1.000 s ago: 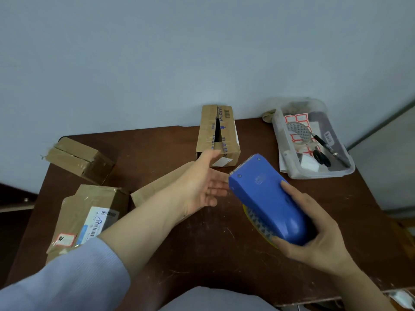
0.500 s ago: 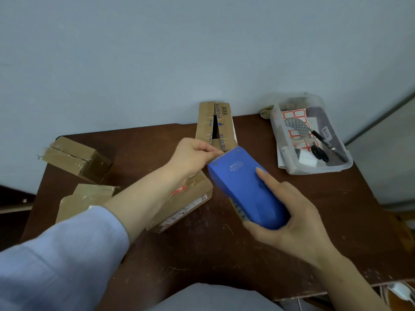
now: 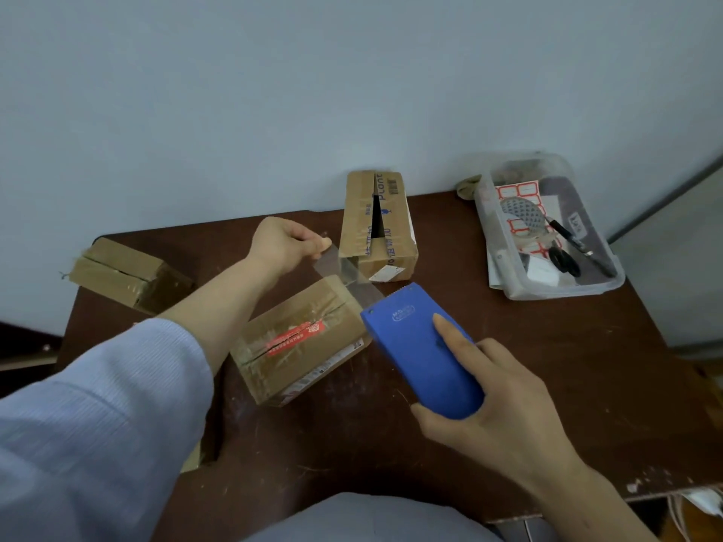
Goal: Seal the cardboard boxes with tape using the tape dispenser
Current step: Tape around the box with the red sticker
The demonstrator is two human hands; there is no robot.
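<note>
My right hand (image 3: 504,408) grips a blue tape dispenser (image 3: 420,354) above the brown table, its toothed edge pointing up and left. From that edge a strip of clear tape (image 3: 350,273) runs up-left to my left hand (image 3: 283,244), which pinches the free end. Under the strip lies a cardboard box (image 3: 301,338) with a red label and a seam along its top. A taller box (image 3: 377,224) with a gaping top slit stands by the wall. Another box (image 3: 125,273) sits at the far left.
A clear plastic bin (image 3: 547,232) at the back right holds red-bordered labels, scissors and a pen. The wooden table (image 3: 528,346) ends at the wall behind. My blue sleeve (image 3: 101,424) covers the lower left, hiding a box there.
My left hand took the tape end at the dispenser and pulled it up and left, drawing out a strip. The dispenser stayed over the table's middle.
</note>
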